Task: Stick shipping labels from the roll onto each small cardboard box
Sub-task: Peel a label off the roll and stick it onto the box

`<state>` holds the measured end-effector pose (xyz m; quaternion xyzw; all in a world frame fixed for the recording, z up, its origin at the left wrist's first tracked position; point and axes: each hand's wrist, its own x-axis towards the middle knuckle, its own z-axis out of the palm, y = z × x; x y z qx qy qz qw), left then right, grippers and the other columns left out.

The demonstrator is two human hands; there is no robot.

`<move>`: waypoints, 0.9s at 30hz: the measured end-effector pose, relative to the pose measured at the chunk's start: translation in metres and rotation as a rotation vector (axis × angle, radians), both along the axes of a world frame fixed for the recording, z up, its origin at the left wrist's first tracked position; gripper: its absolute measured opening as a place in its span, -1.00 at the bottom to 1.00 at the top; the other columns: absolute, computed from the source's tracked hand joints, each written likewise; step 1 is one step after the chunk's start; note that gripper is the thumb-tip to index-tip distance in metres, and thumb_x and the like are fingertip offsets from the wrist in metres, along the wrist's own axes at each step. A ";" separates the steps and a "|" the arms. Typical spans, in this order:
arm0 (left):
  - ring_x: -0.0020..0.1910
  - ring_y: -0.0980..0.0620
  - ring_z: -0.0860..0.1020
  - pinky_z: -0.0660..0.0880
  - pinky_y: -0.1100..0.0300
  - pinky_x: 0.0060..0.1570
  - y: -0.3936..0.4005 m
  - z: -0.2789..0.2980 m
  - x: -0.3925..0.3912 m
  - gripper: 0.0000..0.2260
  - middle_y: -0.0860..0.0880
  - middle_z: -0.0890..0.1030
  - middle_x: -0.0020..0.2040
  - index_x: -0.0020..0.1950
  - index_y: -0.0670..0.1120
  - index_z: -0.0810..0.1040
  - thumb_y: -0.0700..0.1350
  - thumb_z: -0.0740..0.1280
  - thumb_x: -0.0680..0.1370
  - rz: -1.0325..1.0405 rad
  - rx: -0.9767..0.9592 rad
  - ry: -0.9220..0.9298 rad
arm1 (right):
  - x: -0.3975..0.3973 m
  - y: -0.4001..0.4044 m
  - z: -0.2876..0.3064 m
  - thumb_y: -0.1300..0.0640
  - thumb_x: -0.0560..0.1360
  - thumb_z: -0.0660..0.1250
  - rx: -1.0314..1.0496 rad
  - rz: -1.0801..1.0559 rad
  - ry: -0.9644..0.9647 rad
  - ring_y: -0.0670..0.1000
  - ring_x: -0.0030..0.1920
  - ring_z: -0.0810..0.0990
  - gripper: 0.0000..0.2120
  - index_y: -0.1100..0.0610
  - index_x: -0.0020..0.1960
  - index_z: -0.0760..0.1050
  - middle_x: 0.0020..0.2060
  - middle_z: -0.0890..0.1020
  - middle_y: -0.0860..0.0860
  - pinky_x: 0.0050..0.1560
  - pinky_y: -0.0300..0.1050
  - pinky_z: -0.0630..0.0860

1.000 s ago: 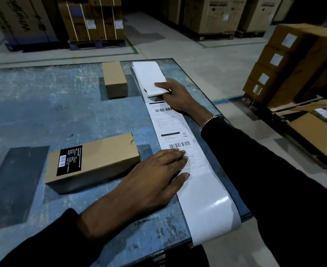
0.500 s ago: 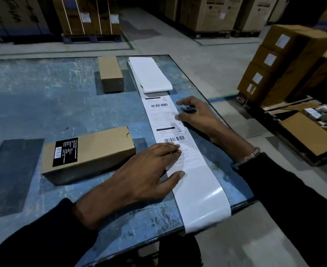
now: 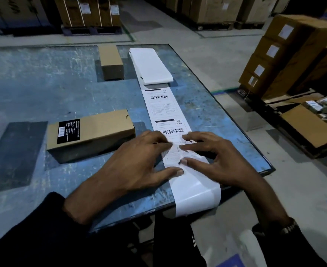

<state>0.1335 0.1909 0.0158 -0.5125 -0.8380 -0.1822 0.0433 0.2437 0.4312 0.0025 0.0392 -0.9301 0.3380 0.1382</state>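
While both the left hand (image 3: 139, 160) and right hand (image 3: 214, 160) lie flat and spread, gripping nothing, on the nearest label (image 3: 175, 149) of the label strip (image 3: 164, 110) at lower centre, peeling seems underway; next, lift a corner and carry it to the box (image 3: 93, 132) just left.

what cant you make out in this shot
Head view only:
- Fine print on the label strip: too small.
- Nearest label's lower half: covered by left hand and right hand, fingertips blurred.
- Print on the near box: too small.
- Strip's end: past the table edge.
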 end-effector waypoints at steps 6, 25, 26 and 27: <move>0.16 0.00 0.52 0.57 0.07 0.02 -0.016 -0.016 0.046 -0.49 0.04 0.60 0.14 0.26 -0.06 0.71 0.31 0.38 0.56 0.252 0.163 -0.019 | 0.000 0.005 0.002 -0.27 0.52 0.49 0.016 0.056 -0.006 -0.08 0.41 0.53 -0.69 -0.18 0.20 0.75 0.34 0.62 -0.23 0.31 0.06 0.58; 0.20 0.10 0.54 0.62 0.07 -0.18 -0.016 -0.006 0.069 -0.46 0.17 0.64 0.16 0.13 0.08 0.73 0.49 0.28 0.54 0.298 0.096 0.008 | 0.009 0.000 0.007 -0.36 0.40 0.56 0.037 0.095 0.000 -0.04 0.43 0.48 -0.54 -0.16 0.21 0.75 0.34 0.63 -0.21 0.28 0.01 0.57; 0.19 0.10 0.55 0.60 0.09 -0.18 -0.018 -0.006 0.073 -0.50 0.18 0.65 0.15 0.12 0.09 0.73 0.47 0.31 0.55 0.301 0.119 0.003 | 0.009 -0.003 0.006 -0.38 0.42 0.53 0.090 0.096 -0.005 -0.06 0.43 0.48 -0.55 -0.18 0.21 0.75 0.35 0.61 -0.23 0.26 0.04 0.58; 0.18 0.10 0.56 0.58 0.13 -0.17 -0.020 -0.007 0.078 -0.54 0.19 0.65 0.13 0.11 0.09 0.74 0.43 0.34 0.55 0.304 0.147 0.003 | 0.010 -0.006 0.006 -0.41 0.43 0.49 0.127 0.090 -0.012 -0.08 0.43 0.48 -0.55 -0.21 0.20 0.74 0.36 0.60 -0.24 0.27 0.08 0.56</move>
